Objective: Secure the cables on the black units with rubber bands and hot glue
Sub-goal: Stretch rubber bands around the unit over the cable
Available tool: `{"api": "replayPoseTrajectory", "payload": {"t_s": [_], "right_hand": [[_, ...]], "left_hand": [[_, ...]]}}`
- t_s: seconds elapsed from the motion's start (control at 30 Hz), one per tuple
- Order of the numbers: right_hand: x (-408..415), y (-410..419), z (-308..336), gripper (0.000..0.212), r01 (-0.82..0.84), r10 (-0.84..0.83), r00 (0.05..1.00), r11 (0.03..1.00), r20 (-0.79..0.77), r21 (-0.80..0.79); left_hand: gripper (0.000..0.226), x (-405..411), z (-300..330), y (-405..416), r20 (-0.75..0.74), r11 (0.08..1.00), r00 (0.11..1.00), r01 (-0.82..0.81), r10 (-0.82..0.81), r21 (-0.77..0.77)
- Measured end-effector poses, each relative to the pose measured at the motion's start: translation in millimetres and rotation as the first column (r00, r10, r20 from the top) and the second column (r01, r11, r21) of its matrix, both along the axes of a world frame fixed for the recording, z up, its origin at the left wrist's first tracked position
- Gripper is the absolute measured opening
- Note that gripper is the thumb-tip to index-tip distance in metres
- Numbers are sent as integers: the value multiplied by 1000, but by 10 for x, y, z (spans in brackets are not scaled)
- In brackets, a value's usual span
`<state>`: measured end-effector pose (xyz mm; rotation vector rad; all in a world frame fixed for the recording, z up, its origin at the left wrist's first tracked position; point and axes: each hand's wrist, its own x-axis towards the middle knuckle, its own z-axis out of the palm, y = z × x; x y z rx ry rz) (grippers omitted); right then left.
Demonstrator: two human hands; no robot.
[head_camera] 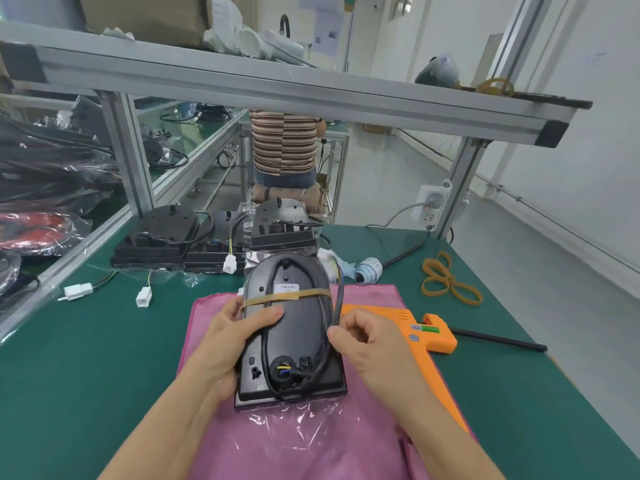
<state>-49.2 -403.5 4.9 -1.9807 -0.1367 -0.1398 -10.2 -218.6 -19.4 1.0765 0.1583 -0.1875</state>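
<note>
Black unit [291,327], over pink cloth [311,438], gripped at its left edge by left hand [221,344]; right hand [367,344] fingers pinching black cable [337,306] outside rubber band [277,298]; risk: loop springing free if released.

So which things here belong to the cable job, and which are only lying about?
For the job:
- black unit, held by left hand
- cable, pinched by right hand
- rubber band around the unit
- glue gun
- spare bands
- waiting units

Lying about:
- pink cloth
- paper roll
- black rod
- power strip
</note>
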Motion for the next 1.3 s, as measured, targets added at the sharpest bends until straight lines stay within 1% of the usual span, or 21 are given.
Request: {"api": "replayPoseTrajectory", "payload": {"t_s": [0.07, 0.1, 0.13, 0.17, 0.23, 0.27, 0.3, 0.4, 0.47, 0.53, 0.57, 0.63, 0.7, 0.77, 0.83, 0.87, 1.0, 1.13, 1.2, 1.3], "right_hand": [[15, -2, -36, 18, 32, -31, 999, 999, -26, 38], [27, -8, -42, 16, 43, -36, 996, 996, -83, 79], [48, -31, -53, 27, 34, -13, 987, 991, -163, 131], [68, -41, -47, 36, -2, 55, 968, 978, -245, 210], [78, -23, -27, 40, -86, 251, 899, 905, -359, 417], [79, -16, -28, 41, -88, 303, 876, 865, -375, 493], [92, -9, -41, 44, -70, 320, 871, 832, -373, 550], [151, 8, -112, 52, 29, 302, 878, 739, -371, 673], [199, 9, -150, 52, 92, 269, 888, 690, -372, 718], [266, 6, -185, 53, 133, 202, 909, 690, -366, 711], [294, 11, -190, 54, 136, 178, 916, 706, -359, 696], [329, 54, -195, 57, 109, 173, 922, 742, -346, 662], [351, 100, -221, 55, 88, 207, 913, 742, -351, 665], [368, 134, -253, 46, 82, 259, 889, 720, -377, 689], [374, 150, -266, 36, 68, 284, 871, 739, -402, 671], [385, 153, -260, 35, 59, 287, 867, 752, -407, 656], [401, 115, -233, 39, 31, 312, 862, 755, -400, 655], [400, 86, -210, 40, -9, 328, 856, 783, -401, 622], [406, 74, -206, 39, -33, 336, 853, 798, -399, 602], [399, 56, -224, 38, -52, 348, 856, 794, -382, 606]], "left_hand": [[59, 4, 5, 21, -2, 1000, 1000, 18, -18, 2], [61, -2, 8, 24, -9, 999, 999, 44, -44, 5], [63, -14, 8, 24, -20, 997, 997, 71, -71, 6], [65, -19, 4, 19, -30, 996, 995, 93, -93, 4], [67, -32, 1, -7, -49, 992, 991, 126, -126, 1], [67, -36, 12, -29, -55, 990, 989, 138, -138, 4], [67, -33, 24, -46, -54, 990, 988, 142, -142, 11], [64, -60, 66, -39, -8, 982, 984, 180, -180, 56], [67, -133, 88, -10, 59, 953, 965, 242, -256, 182], [76, -212, 77, -13, 94, 912, 948, 263, -305, 314], [78, -232, 60, -34, 103, 903, 945, 261, -312, 341], [81, -243, 29, -77, 125, 904, 951, 222, -284, 365], [86, -238, 19, -109, 141, 907, 961, 168, -238, 387], [89, -239, -31, -112, 155, 910, 971, 104, -180, 402], [91, -268, -66, -104, 150, 910, 979, 69, -142, 409], [91, -271, -78, -91, 150, 910, 979, 62, -134, 410], [91, -251, -70, -9, 132, 918, 966, 161, -221, 364], [77, -271, -125, 25, 96, 928, 965, 205, -245, 311], [78, -278, -182, 47, 77, 945, 975, 178, -206, 273], [79, -249, -264, 95, 10, 978, 992, 121, -125, 168]]}}
